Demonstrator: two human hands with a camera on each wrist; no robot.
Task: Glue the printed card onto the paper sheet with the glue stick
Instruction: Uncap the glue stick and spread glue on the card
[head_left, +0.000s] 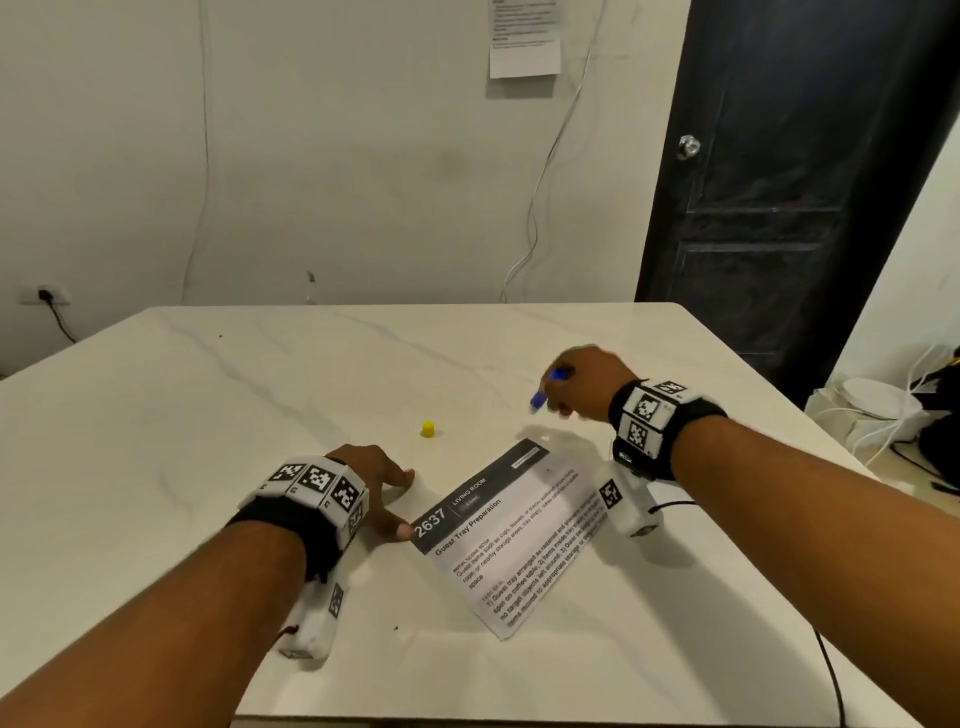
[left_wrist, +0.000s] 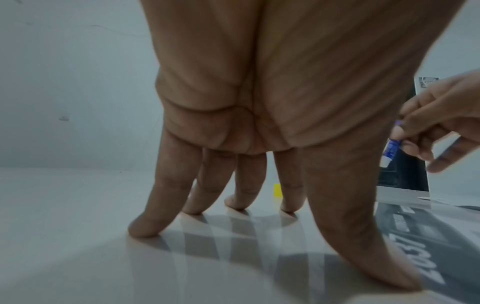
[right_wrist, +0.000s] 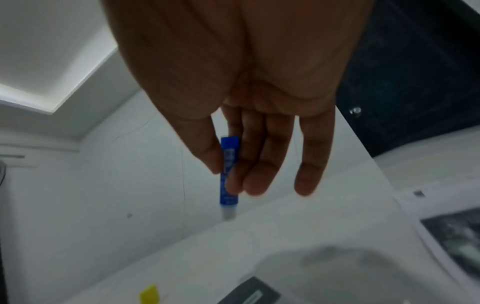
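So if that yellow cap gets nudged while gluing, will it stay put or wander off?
The yellow cap looks small and probably very light, so a brush from the right hand would likely send it skidding. The marble-look table seems glossy, giving little grip. It stands on end now; if tipped, its round shape may roll.

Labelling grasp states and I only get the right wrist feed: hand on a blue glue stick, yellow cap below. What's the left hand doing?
Observer: The left hand is on the table, fingers straight and spread, thumb tip at the corner of the printed card.
Operator: Card face up?
Observer: Yes. The head view shows its print; the dark header reads 2637.
Operator: Stick on the card yet?
Observer: No. The right hand pinches the glue stick in the air beyond the card's far corner, bare tip down.
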